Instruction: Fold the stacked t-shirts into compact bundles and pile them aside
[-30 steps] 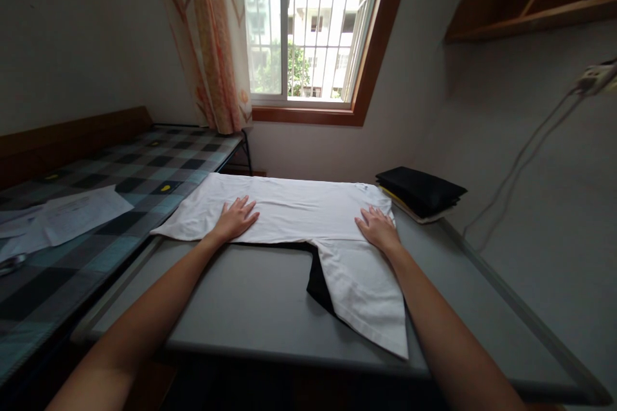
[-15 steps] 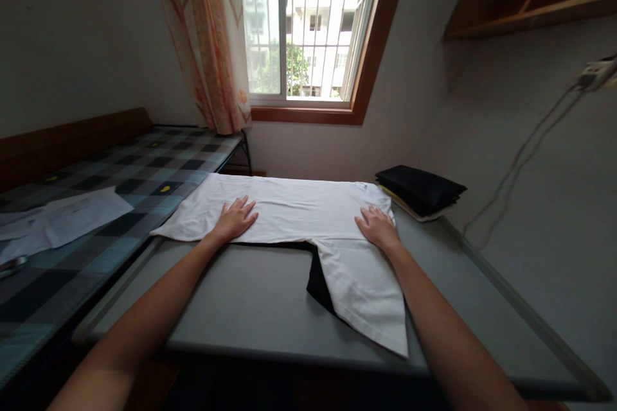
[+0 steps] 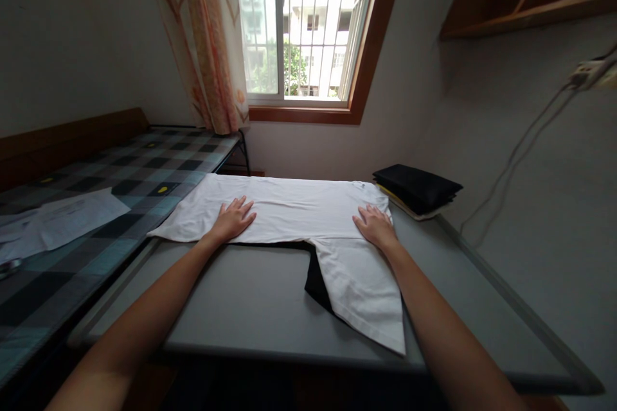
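A white T-shirt (image 3: 299, 209) lies folded lengthwise across the grey table (image 3: 241, 308), its sleeve pointing toward me at the right. Something black (image 3: 318, 286) shows from beneath the sleeve and along the shirt's near edge. My left hand (image 3: 232, 221) rests flat on the shirt's left part, fingers spread. On the right, near the collar end, my right hand (image 3: 376, 226) lies flat on the cloth with its fingers out. Neither hand grips the fabric.
A stack of folded dark cloth (image 3: 417, 189) sits at the table's far right corner. To the left is a bed with a checked cover (image 3: 193, 154), bearing papers (image 3: 72, 218). A window (image 3: 308, 32) and curtain (image 3: 212, 45) are ahead; a cable (image 3: 520, 148) hangs on the right wall.
The whole view has shifted very slightly. Both hands stay in place on the shirt, and the shirt lies as before.
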`<state>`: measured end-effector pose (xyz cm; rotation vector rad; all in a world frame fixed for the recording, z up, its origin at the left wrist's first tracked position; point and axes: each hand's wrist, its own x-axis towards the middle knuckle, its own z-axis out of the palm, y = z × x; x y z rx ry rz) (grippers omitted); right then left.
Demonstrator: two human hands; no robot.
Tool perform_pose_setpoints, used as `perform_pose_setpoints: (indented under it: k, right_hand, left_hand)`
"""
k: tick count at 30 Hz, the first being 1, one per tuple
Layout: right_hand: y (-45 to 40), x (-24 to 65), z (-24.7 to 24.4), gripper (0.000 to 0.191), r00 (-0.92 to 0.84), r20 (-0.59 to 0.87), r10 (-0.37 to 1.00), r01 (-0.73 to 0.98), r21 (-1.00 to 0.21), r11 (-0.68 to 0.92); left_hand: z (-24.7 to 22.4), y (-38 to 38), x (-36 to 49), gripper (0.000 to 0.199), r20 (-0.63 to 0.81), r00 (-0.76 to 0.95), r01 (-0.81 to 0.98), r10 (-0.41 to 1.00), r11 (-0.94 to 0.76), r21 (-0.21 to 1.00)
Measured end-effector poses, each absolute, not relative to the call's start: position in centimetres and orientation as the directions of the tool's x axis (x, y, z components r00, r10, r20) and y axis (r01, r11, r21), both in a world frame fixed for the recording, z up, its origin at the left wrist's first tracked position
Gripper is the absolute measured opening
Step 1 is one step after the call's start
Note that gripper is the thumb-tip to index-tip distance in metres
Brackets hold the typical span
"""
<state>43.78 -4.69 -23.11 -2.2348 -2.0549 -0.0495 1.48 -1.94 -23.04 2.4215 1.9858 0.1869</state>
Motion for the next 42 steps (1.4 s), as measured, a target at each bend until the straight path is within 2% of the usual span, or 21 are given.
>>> perform_pose_setpoints:
  k: [42]
  right_hand:
    - [-4.75, 43.78, -23.13, 0.054, 0.076, 0.114, 0.991, 0.996, -0.061, -0.069]
  left_hand:
    - [-23.46, -1.69, 1.21, 0.058, 0.120, 0.206, 0.971, 0.971, -0.218, 0.098]
